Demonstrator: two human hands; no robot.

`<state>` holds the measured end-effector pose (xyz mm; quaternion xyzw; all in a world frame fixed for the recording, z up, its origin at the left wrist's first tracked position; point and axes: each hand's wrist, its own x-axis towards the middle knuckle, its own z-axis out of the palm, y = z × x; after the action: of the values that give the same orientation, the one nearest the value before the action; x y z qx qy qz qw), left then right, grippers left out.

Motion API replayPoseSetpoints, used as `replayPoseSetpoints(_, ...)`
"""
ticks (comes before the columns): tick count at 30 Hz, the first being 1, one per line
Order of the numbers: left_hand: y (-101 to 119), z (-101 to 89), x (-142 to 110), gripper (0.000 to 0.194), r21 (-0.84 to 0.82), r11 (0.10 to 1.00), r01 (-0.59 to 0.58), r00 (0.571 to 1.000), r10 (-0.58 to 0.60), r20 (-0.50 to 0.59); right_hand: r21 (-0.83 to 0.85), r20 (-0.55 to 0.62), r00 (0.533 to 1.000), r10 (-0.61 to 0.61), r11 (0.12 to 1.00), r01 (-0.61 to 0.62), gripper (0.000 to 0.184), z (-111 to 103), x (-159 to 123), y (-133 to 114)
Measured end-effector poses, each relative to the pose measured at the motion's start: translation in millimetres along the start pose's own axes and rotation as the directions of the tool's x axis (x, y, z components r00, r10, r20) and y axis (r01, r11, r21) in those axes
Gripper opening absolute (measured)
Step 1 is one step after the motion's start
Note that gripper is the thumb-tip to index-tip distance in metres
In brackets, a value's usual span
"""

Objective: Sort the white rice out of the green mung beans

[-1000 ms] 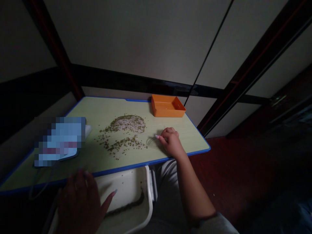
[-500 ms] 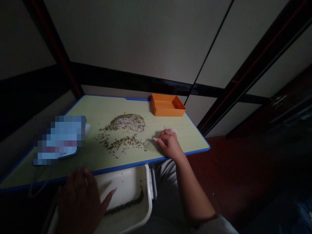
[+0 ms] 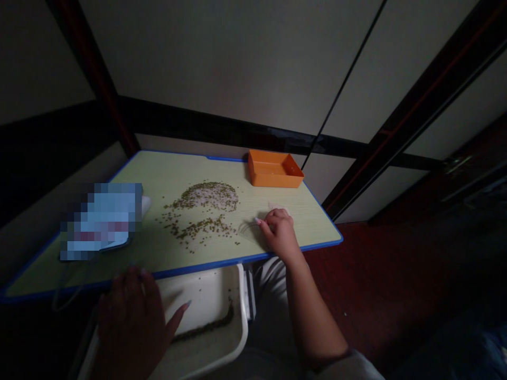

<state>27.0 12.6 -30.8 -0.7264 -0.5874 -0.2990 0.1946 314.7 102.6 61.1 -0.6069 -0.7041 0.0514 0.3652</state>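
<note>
My right hand [image 3: 282,232] is closed on a clear plastic piece [image 3: 249,230] with a curved edge, low over the table's right half. Its exact kind is hard to make out, since it is see-through and partly behind my fingers. Left of it lie small green beans [image 3: 202,227] in a loose scatter. Behind them is a pile of pale grains [image 3: 214,198] mixed with green beans. My left hand [image 3: 132,322] is dark, with its thumb stretched out, at the table's front edge above a white tub [image 3: 241,338]. It holds nothing visible.
An orange box [image 3: 277,180] stands at the back right of the pale table [image 3: 166,169], which has a blue rim. A blurred-out device [image 3: 103,221] with a cable rests on the left. Green beans lie along the tub's bottom. Cabinet panels [image 3: 237,63] rise behind.
My right hand has shifted slightly right with the clear plastic piece, away from the scattered beans. My left hand stays over the tub's edge. The view has moved a little.
</note>
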Motion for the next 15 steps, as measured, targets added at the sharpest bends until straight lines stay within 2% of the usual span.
replayPoseSetpoints(8,-2.0,-0.3,0.8,0.102,-0.01,1.0,-0.02,1.0,0.02,0.017,0.005,0.024,1.0,-0.003,1.0,0.003,0.03,2.6,1.2,-1.5)
replayPoseSetpoints(15,-0.4,-3.9,0.2,0.098,-0.041,0.999,0.024,0.999,-0.022,0.033,-0.064,0.013,1.0,0.018,0.998,-0.017,0.028,3.3,1.9,-1.3)
